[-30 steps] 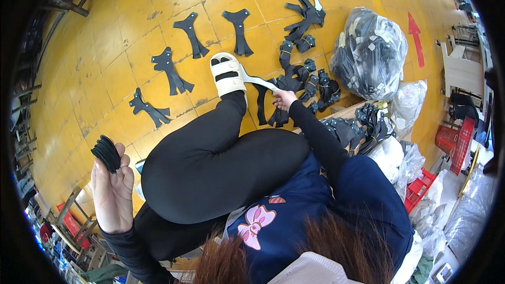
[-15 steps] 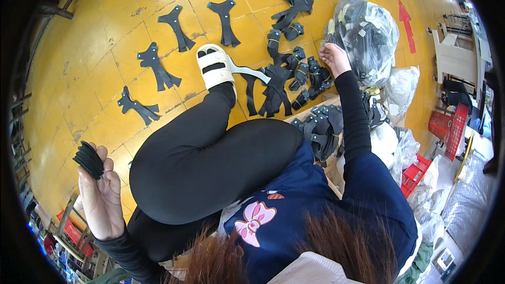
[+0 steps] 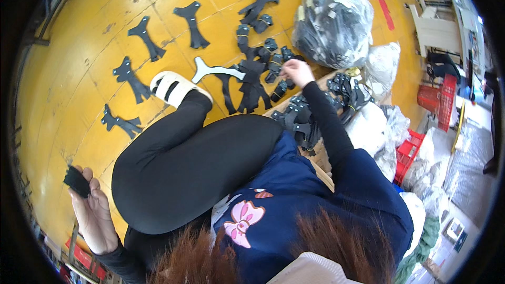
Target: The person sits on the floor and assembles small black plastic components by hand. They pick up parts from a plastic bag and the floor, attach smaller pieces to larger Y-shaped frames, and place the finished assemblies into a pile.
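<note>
My left hand (image 3: 97,211), out at the left beside my bent leg, grips a thick stack of black fabric strips (image 3: 77,181) between fingers and thumb. My right hand (image 3: 297,72) is over the small black bundles (image 3: 275,68) on the floor, its fingers drawn together; whether anything is in them is hidden. Beside those bundles lies a pile of black cut pieces (image 3: 254,87), with a white Y-shaped piece (image 3: 215,70) on the left. Several separate black Y-shaped pieces (image 3: 192,23) form a curve on the yellow floor.
My cream sandal (image 3: 176,88) stands between the row and the pile. A big clear bag (image 3: 333,23) of black pieces sits at the far right, near a smaller white bag (image 3: 383,63). Red baskets (image 3: 410,155) and more black pieces (image 3: 300,121) are at my right.
My right hand has come away from the big clear bag, back to the small black bundles. My sandalled foot has shifted left, uncovering the white piece. The left hand still holds its stack.
</note>
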Motion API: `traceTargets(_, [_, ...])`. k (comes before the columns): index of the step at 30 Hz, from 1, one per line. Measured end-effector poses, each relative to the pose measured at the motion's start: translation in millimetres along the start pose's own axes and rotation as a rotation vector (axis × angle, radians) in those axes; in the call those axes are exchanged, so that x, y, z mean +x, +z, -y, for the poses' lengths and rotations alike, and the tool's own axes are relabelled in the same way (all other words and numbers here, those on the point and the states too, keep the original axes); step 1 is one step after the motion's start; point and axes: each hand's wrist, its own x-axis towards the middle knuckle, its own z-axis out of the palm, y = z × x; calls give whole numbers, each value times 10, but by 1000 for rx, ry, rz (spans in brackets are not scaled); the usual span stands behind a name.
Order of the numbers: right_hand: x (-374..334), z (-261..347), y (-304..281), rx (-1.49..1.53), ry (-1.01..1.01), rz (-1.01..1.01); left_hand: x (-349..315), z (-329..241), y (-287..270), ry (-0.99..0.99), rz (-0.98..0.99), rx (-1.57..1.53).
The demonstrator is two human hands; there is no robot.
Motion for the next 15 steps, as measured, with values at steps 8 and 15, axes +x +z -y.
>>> traceTargets(8, [-244, -695, 589, -1079, -75, 357, 41, 17, 4, 15, 10, 54])
traceTargets(15, [-580, -516, -270, -635, -185, 156, 85, 4, -7, -39, 6, 34])
